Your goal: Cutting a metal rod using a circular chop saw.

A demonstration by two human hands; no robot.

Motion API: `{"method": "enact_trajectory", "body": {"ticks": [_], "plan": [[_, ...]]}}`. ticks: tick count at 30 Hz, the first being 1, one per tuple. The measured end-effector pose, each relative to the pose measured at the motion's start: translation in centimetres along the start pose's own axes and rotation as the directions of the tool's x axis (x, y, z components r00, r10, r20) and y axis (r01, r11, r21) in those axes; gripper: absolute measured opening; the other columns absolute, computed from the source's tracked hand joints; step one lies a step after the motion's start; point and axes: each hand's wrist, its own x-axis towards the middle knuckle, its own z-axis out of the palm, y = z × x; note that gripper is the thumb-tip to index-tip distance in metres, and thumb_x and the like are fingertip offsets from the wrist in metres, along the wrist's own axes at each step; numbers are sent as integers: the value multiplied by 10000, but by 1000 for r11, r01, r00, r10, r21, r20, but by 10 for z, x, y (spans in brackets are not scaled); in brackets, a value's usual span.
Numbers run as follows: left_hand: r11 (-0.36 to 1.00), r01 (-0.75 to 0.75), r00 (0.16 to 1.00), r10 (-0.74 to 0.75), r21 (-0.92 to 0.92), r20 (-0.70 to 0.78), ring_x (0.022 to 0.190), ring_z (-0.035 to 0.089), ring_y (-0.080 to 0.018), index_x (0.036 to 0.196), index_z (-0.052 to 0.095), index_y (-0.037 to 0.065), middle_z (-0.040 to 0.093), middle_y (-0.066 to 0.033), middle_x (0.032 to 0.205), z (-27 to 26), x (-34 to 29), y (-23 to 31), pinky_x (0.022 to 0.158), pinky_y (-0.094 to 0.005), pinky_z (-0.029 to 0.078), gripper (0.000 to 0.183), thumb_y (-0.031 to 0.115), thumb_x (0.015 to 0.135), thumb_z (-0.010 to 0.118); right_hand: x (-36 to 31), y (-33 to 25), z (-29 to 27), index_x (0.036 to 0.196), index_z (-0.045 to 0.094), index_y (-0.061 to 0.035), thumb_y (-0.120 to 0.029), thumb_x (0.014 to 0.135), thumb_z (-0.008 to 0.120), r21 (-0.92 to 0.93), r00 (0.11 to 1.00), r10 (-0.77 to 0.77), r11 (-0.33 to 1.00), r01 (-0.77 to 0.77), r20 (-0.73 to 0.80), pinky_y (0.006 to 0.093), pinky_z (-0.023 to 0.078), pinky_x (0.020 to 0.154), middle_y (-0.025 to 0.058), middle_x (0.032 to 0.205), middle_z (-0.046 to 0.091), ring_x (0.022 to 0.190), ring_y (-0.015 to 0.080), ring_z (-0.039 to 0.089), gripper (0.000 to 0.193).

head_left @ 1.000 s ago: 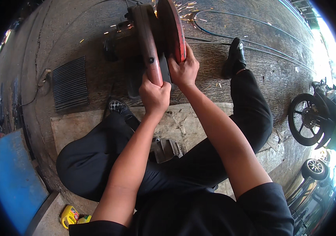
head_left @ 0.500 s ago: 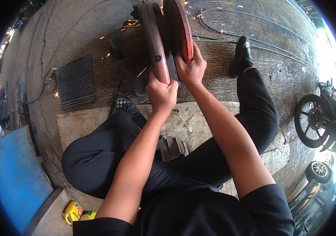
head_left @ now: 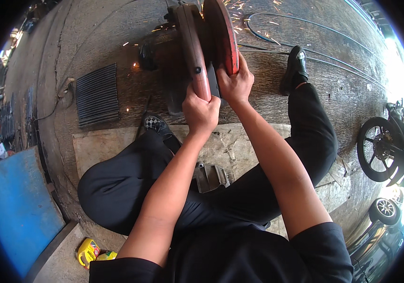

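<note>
A metal cut-off saw (head_left: 190,42) stands on the floor ahead of me, throwing orange sparks from its far side. My left hand (head_left: 202,111) is closed round the saw's reddish-brown handle (head_left: 203,87). Beside it, my right hand (head_left: 236,85) grips the near end of the red blade guard (head_left: 232,56), thumb on the left and fingers partly hidden. The guard and the saw body hide the disc's cutting point and whatever is being cut. Left of the saw lies a row of dark metal bars (head_left: 97,96), side by side.
Long thin rods (head_left: 315,52) stretch over the floor at right. Between my legs, a grey metal part (head_left: 210,177) rests on a worn sheet (head_left: 239,141). A blue panel (head_left: 20,203) and a yellow bottle (head_left: 87,251) are at left, a motorbike (head_left: 376,148) at right.
The whole view has shifted slightly, so most things sit a little further right. Both hands keep their hold on the saw; the sparks at its far right have spread.
</note>
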Motion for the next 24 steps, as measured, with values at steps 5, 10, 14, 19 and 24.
{"method": "enact_trajectory", "body": {"ticks": [5,10,14,19,24], "plan": [[1000,4,1000,-4,17,-1,883,670,-422,1147,567,-46,676,-250,912,1,0,1,767,-460,530,464,43,700,651,0,2,-1,1232,585,-37,-191,718,700,-23,999,-32,999,32,-12,438,544,754,197,890,690,817,385,680,549],[999,-37,999,37,-13,-10,894,674,-413,1147,569,-53,679,-246,913,1,-1,-1,781,-451,532,459,38,703,642,-2,3,-1,1229,588,-41,-199,719,705,-27,999,-29,999,28,-24,433,542,768,193,906,692,842,375,682,547],[999,-39,999,39,3,-19,874,679,-406,1140,570,-55,679,-240,897,0,-2,1,772,-449,533,461,44,696,643,-2,2,-1,1218,594,-42,-204,723,701,-18,1000,-18,1000,18,-18,439,540,776,194,912,691,845,379,678,531],[999,6,1000,-6,43,-14,806,680,-404,1084,586,-42,673,-223,826,-1,-1,3,742,-449,535,424,73,682,652,-1,0,-1,1204,602,-44,-227,736,687,-37,1000,8,999,-8,-21,450,533,799,197,929,693,857,386,670,510],[997,-25,998,29,67,-58,762,673,-396,940,602,-44,654,-217,775,4,-2,2,711,-453,520,327,131,672,670,0,0,-4,1235,591,-47,-250,721,686,-53,1000,10,999,-10,-5,459,526,833,211,989,684,915,388,660,560]]}}
